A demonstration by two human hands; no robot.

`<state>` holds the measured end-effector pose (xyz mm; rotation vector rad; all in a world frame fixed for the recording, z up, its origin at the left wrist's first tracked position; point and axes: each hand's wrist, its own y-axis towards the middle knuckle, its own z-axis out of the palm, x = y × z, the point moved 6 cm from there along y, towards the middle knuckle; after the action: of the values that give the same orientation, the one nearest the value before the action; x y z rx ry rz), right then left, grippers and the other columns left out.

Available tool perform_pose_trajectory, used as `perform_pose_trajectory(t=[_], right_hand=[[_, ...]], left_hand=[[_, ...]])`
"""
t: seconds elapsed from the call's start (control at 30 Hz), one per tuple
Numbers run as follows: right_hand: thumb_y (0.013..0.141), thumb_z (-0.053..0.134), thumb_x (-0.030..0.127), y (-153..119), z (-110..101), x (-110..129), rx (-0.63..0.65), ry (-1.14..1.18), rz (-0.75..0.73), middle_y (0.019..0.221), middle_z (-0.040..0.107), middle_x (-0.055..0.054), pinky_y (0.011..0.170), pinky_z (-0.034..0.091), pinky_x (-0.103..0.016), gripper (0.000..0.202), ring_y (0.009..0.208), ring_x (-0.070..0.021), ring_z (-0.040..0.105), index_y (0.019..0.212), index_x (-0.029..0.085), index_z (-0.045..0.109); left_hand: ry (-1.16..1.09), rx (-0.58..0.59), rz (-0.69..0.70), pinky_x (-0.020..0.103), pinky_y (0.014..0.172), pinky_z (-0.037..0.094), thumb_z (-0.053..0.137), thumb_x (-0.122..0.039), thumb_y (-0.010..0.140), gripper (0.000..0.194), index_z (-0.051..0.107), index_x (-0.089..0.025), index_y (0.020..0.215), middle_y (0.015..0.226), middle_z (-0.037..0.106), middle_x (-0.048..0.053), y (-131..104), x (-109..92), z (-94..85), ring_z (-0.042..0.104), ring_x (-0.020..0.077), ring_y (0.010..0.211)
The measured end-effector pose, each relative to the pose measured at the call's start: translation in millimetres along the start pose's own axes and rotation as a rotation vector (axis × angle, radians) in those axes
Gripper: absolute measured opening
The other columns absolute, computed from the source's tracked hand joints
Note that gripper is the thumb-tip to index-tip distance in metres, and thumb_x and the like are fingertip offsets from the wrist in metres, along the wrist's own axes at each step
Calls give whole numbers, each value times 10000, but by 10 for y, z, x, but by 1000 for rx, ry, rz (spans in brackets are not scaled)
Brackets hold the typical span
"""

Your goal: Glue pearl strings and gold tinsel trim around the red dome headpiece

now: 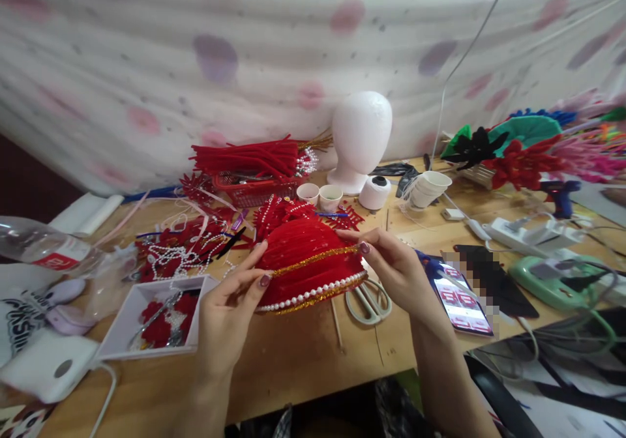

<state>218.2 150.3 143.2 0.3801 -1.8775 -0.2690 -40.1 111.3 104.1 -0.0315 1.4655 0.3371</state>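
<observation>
Between my two hands sits a red pleated fabric cap (303, 241), raised a little over the near part of the table. Across its front runs a strip of shiny gold trim (315, 260). My left hand (232, 304) is closed at the left end of this strip, thumb and fingers pinching it against the cap. At the other end, my right hand (396, 267) pinches the strip near the cap's right side. A row of white pearl beads (315, 292) and a second gold band edge the bottom. Scissors (366, 307) with pale handles lie partly under the cap.
A white foam head (362, 131) stands at the back beside a red basket (259, 191) of red stems. Left are a white box (147, 353) and a plastic bottle (44, 246). A phone (462, 301), power strip (533, 233) and glue gun (560, 197) lie right.
</observation>
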Motion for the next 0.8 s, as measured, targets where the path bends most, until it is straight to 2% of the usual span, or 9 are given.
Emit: perform_pose_trajectory(t=[0.13,0.23,0.33,0.43,0.57,0.7,0.8], right_hand=[[1002,533,361,-54,15,119,-1,-11,28,1122,782,-97,696,503,-306,220,800,-181,665,897,210,654],[986,553,385,-55,18,116,6,17,58,1087,784,-91,711,510,-311,238,825,-190,669,858,212,654],[939,614,460,-27,49,-1,16,119,137,1114,776,-94,775,524,-347,259,881,-217,667,854,219,658],[892,637,550,14,114,-161,25,224,214,1097,762,-95,786,519,-346,330,904,-225,652,837,225,620],[867,639,594,134,189,-308,63,300,276,811,700,-20,648,469,-278,387,710,-163,590,783,227,549],[882,689,490,341,247,-382,119,337,348,678,600,32,545,390,-225,334,603,-113,512,756,201,581],[942,654,425,449,252,-471,124,358,425,745,636,23,541,416,-217,267,602,-102,535,828,186,625]], left_hand=[[-10,20,-64,443,1201,374,794,-373,831,111,788,-264,851,1437,637,39,-15,-21,-16,505,270,1416],[-34,35,-84,451,1197,376,814,-387,806,134,787,-257,823,1414,658,48,19,-13,-14,488,280,1427],[-92,7,-92,461,1157,426,840,-405,769,186,783,-232,809,1368,690,74,91,25,-14,559,297,1360],[-157,-40,-169,448,1084,499,876,-465,694,319,784,-204,853,1326,713,103,187,102,-5,619,307,1285],[-158,1,-274,397,1002,547,933,-499,561,507,787,-171,918,1191,772,122,367,130,71,685,293,1167],[-119,61,-299,328,897,569,954,-465,522,478,777,-149,834,1059,802,111,597,93,172,702,285,1095],[-106,59,-330,298,786,570,927,-377,624,347,753,-133,799,914,799,93,712,115,179,727,254,946]])
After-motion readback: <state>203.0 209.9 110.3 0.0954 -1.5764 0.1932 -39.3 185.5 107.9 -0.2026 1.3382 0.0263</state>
